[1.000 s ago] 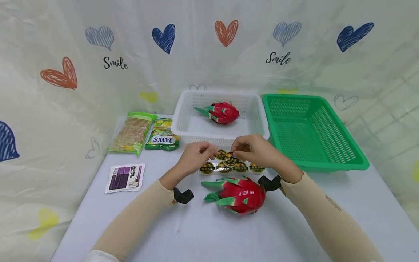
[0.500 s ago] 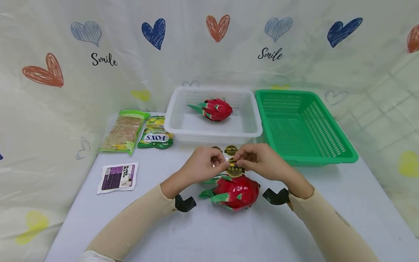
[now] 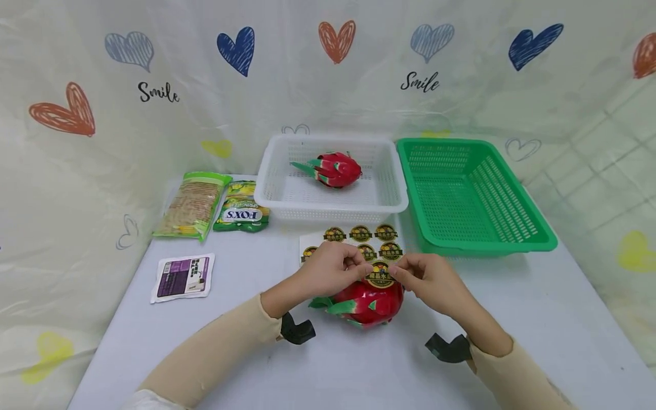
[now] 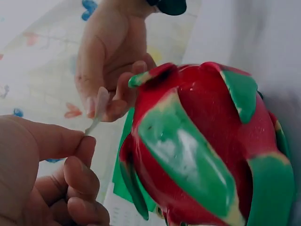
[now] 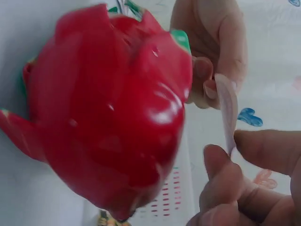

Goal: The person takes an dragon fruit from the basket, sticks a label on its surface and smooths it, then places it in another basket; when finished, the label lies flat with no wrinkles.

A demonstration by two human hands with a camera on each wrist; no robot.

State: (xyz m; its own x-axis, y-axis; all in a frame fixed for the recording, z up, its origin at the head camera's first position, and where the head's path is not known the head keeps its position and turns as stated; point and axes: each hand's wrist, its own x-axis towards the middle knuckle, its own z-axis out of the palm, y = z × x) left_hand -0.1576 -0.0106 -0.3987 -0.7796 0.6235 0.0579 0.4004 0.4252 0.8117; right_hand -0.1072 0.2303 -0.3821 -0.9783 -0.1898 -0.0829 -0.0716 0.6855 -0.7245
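A round black-and-gold sticker (image 3: 381, 275) is stretched between my two hands, over the far side of a red dragon fruit (image 3: 378, 306) with green scales. My left hand (image 3: 334, 271) pinches its left edge between thumb and index finger. On the opposite edge, my right hand (image 3: 434, 282) pinches it the same way. Seen nearly edge-on in the right wrist view, the pale sticker (image 5: 227, 112) bends slightly beside the fruit. Behind the hands lies a sheet of similar stickers (image 3: 361, 233), partly covered by my left hand.
At the back, a white basket (image 3: 328, 209) holds another dragon fruit (image 3: 337, 170). A green basket (image 3: 487, 247) stands at its right. Left of them are a bag of brownish food (image 3: 191, 206), a green FOX'S bag (image 3: 243, 208) and a purple-and-white packet (image 3: 183, 278).
The sticker has come off the sheet and moved toward me, over the dragon fruit. My left hand, free at first, now pinches its other edge; my right hand has shifted right.
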